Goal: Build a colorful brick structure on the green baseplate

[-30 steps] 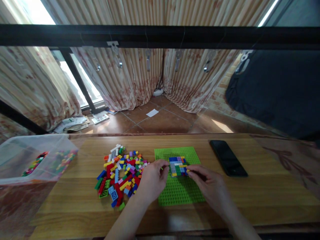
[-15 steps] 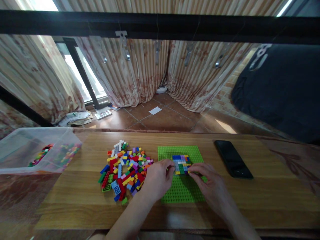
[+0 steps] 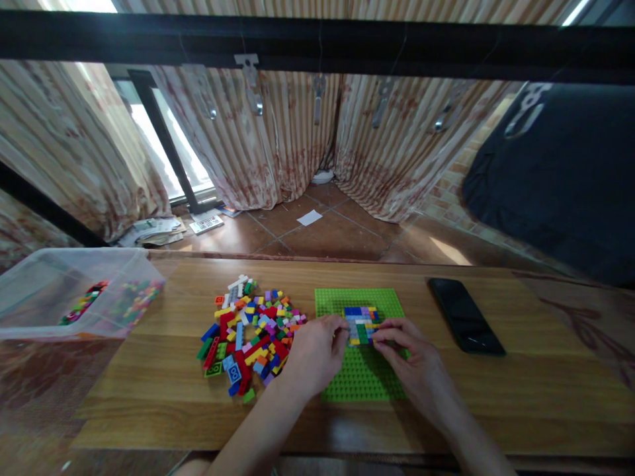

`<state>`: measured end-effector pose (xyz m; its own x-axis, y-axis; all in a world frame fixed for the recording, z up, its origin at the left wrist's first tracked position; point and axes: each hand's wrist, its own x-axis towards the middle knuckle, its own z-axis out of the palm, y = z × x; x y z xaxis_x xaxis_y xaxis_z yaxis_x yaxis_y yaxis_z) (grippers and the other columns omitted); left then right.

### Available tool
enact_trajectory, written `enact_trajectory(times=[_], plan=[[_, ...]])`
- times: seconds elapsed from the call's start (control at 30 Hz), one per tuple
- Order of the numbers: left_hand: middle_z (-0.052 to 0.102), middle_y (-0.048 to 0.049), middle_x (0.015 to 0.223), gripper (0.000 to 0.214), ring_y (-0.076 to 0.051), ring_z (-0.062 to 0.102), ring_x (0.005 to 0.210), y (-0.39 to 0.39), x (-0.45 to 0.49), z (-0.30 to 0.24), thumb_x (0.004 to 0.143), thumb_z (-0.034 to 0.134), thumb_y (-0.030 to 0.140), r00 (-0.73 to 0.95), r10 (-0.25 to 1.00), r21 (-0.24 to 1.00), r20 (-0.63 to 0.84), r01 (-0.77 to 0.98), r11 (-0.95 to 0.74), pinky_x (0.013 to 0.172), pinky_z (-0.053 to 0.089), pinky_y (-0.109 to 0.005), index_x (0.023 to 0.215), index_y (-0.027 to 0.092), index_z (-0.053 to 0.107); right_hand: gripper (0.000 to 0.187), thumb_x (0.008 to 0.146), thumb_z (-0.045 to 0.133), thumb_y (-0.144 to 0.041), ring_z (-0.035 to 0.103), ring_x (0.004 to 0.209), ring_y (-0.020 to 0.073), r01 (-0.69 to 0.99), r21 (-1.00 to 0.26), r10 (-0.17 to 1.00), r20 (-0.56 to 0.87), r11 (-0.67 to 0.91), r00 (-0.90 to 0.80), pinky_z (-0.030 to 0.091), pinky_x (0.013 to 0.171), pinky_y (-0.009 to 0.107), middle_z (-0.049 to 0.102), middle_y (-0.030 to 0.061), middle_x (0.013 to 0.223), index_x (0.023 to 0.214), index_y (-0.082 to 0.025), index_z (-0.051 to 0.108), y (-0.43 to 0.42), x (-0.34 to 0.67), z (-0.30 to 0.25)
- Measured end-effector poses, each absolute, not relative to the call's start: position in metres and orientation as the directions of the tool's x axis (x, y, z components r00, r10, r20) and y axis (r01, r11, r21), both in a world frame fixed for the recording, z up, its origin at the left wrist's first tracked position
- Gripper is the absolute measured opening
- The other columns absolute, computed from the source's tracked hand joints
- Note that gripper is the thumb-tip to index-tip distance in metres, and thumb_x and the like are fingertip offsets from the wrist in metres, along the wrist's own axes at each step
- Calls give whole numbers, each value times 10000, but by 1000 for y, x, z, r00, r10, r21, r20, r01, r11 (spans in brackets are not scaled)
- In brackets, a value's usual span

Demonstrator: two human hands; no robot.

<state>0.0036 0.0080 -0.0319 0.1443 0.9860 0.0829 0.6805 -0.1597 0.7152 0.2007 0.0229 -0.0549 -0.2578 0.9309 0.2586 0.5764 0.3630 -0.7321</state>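
Note:
A small multicoloured block of toy building bricks [image 3: 360, 325] lies over the upper middle of a green studded baseplate [image 3: 364, 382]. At its left edge is my left hand [image 3: 320, 352], the fingers curled in and the thumb against the bricks. My right hand [image 3: 414, 357] grips its right edge between thumb and fingertips. Whether the block is pressed onto the plate or only resting there, I cannot tell. To the left of my left hand spreads a heap of loose toy bricks [image 3: 241, 337] in many colours, partly covered by that hand.
A black phone [image 3: 465, 316] lies right of the baseplate on the wooden table [image 3: 163, 403]. Off the table's left end stands a clear plastic bin [image 3: 30, 324] with more bricks. Beyond the far edge are a tiled floor, a paper sheet [image 3: 309, 217] and striped curtains [image 3: 278, 145].
The camera view has shifted slightly. Both hands stay at the brick block's sides with almost the same grip; no brick has visibly moved.

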Motion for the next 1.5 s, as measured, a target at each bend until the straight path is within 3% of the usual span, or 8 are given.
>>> enact_trajectory(times=[0.43, 0.67, 0.8, 1.0, 1.3, 1.5], plan=[[676, -42, 853, 224, -147, 599, 687, 7, 4, -35, 883, 423, 210, 141, 988, 710, 61, 690, -142, 608, 409, -228, 903, 197, 646, 123, 771, 668, -325, 610, 897, 199, 396, -900, 983, 169, 185, -75, 527, 715, 305, 582, 65, 931, 748, -223, 732, 25, 191, -68], [666, -42, 814, 211, -153, 597, 687, 7, 4, -36, 881, 425, 208, 145, 988, 685, 48, 716, -138, 623, 415, -236, 879, 191, 634, 123, 768, 653, -324, 612, 804, 182, 392, -902, 983, 183, 182, -36, 518, 674, 296, 588, 51, 879, 748, -243, 744, 27, 182, -67], [670, -46, 825, 210, -159, 603, 692, 8, 4, -36, 874, 436, 204, 132, 991, 671, 35, 732, -121, 615, 418, -241, 921, 192, 640, 126, 742, 677, -325, 598, 735, 158, 348, -920, 984, 175, 179, -43, 510, 645, 280, 601, 47, 907, 811, -245, 746, 31, 191, -61], [682, -62, 889, 215, -167, 628, 741, 12, 5, -40, 863, 468, 210, 46, 997, 703, 63, 707, -77, 666, 458, -266, 1014, 173, 617, 245, 781, 620, -371, 574, 657, 155, 300, -950, 981, 131, 84, 141, 489, 601, 285, 624, 47, 805, 920, -184, 697, 43, 209, -56], [639, -101, 1049, 319, -184, 631, 805, 14, 10, -49, 853, 500, 232, 31, 993, 721, 117, 685, -106, 714, 506, -322, 1165, 173, 525, 337, 748, 649, -316, 586, 771, 160, 334, -939, 996, 74, 83, -40, 525, 672, 304, 594, 58, 1026, 1072, -223, 640, 32, 196, -57], [473, -128, 1353, 533, -171, 629, 835, 12, 13, -46, 819, 538, 214, 103, 989, 719, 105, 679, -147, 785, 534, -358, 1335, 211, 406, 355, 743, 648, -341, 586, 715, 160, 430, -901, 998, 48, 64, -47, 507, 637, 305, 622, 54, 971, 1070, -204, 641, 35, 194, -55]])
